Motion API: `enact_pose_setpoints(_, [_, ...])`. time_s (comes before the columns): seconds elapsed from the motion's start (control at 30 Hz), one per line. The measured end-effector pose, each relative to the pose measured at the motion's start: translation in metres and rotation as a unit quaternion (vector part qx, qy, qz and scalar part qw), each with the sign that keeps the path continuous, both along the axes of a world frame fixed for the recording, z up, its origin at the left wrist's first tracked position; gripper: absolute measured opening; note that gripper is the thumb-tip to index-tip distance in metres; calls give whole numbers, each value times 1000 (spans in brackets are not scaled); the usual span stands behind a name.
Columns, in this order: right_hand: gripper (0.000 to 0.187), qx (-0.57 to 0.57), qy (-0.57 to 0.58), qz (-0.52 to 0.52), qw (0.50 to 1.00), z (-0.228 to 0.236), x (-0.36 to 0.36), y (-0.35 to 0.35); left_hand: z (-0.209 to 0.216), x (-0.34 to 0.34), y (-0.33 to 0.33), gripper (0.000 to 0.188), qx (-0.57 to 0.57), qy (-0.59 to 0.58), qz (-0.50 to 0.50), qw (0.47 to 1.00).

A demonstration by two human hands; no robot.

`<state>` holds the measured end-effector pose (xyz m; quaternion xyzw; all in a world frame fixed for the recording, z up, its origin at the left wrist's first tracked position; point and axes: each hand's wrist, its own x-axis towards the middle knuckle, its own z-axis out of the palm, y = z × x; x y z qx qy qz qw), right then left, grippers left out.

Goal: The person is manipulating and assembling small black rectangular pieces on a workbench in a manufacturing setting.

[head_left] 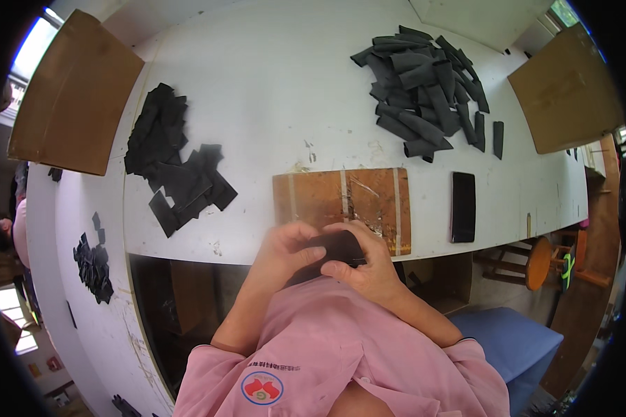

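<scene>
At the near edge of a brown, tape-striped rectangular board (377, 198), the left hand (290, 251) and right hand (368, 263) closely pinch a black, curved, fabric-like piece (342, 247), probably light, soft, hardly fragile, best held by its ends.

On my pink shirt (313, 326), toward the lower left of the frame, I wear a short row of dark printed characters (274, 366); just below sits a round emblem (262, 388), blue-ringed, with red shapes and a small green mark.

Two hands (285, 251) (371, 270), one brown board (316, 198), one phone (462, 207).
</scene>
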<state>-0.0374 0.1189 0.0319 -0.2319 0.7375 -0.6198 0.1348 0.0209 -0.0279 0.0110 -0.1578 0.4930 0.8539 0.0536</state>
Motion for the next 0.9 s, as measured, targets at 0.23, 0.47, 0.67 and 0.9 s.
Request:
enact_pose_setpoints(0.23, [13,34,-31,-44,998,-5,1,20,-4,-1,38,20,-172,37,114,978])
enact_pose_setpoints(0.47, [14,100,141,-92,981,-15,-2,28,26,12,55,20,-264,61,116,956])
enact_pose_setpoints(0.67, [20,132,260,-96,952,-19,-4,24,33,8,62,14,-165,-4,74,983])
enact_pose_setpoints(0.9, [21,147,358,-89,918,-28,-6,22,30,3,60,8,3,-110,72,991])
